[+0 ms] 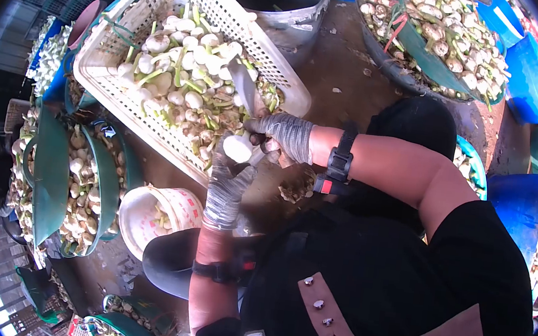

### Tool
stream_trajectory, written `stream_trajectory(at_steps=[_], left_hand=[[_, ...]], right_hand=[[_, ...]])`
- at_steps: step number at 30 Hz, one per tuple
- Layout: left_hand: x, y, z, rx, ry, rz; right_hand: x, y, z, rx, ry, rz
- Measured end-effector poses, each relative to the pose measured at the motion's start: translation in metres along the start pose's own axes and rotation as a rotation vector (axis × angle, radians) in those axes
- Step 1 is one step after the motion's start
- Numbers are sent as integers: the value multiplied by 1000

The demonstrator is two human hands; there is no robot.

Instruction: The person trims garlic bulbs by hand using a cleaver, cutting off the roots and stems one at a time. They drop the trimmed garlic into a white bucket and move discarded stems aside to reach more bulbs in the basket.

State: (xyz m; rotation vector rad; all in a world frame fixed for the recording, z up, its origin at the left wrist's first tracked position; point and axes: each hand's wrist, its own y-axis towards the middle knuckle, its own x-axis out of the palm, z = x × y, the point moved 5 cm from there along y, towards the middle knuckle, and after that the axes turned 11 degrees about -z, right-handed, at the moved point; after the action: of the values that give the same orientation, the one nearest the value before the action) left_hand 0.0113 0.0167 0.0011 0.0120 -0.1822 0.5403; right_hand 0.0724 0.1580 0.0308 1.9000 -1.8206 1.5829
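Note:
My left hand (228,186), in a grey-striped glove, is closed around a peeled white garlic bulb (238,149) near the crate's lower right corner. Right beside it, my right hand (285,138), gloved the same way, grips a knife whose broad grey blade (243,88) points up over the crate. Its handle is mostly hidden by the fingers. Both hands meet at the bulb. The white perforated crate (115,94) holds many white bulbs with green stem stubs (179,81) and loose trimmings.
A white bucket (134,219) stands by my left knee. Green tubs of garlic (52,176) are at left. Beyond the crate is a dark bucket (279,23); a large tub of bulbs (387,65) sits at upper right, with blue containers (528,78) at far right.

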Motion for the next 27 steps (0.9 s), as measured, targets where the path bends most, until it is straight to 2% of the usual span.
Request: stream_trajectory(at_steps=[1,3,4,5,7,8,9,10,11,12,13,15,17,18,20,21,24,25,27], left_hand=[[-4,4,-10,4,0,4],[-9,12,-15,110,584,105],[4,13,7,224,292,135],[11,14,26,224,291,134],[19,18,45,67,-3,111],[21,18,53,69,-3,112],[20,16,55,28,-191,155],[18,15,54,-14,-380,197],[15,16,54,-12,-380,197],[11,17,56,-13,-239,195],[7,17,56,-14,-99,192],[-22,13,0,-103,-22,181],[-19,20,0,123,1202,71],[-16,18,5,169,1284,47],[-13,16,10,137,1153,36],[-12,16,11,118,1075,40],[-7,11,16,51,839,42],[-3,9,20,8,736,52],[7,3,29,-169,443,115]], right_hand=[[3,-2,-1,-12,48,-10],[5,4,5,27,48,-56],[8,5,7,64,56,-98],[8,5,9,64,57,-97],[8,-3,5,124,-138,69],[10,-12,-7,102,-348,90],[0,-5,-5,101,-349,89],[-11,5,-16,-130,-658,148],[-17,9,-24,-366,-964,208],[-7,-10,-38,-294,-1270,369],[-2,-22,-43,-293,-1271,369],[32,-51,-50,-810,-1693,232],[38,-60,-50,-748,-1738,212],[38,-58,-48,-644,-1812,215],[30,-51,-42,-483,-1892,228],[28,-50,-41,-481,-1888,233],[24,-45,-35,-519,-1895,212],[18,-41,-33,-589,-1864,198],[-5,-28,-39,-664,-1833,184]])
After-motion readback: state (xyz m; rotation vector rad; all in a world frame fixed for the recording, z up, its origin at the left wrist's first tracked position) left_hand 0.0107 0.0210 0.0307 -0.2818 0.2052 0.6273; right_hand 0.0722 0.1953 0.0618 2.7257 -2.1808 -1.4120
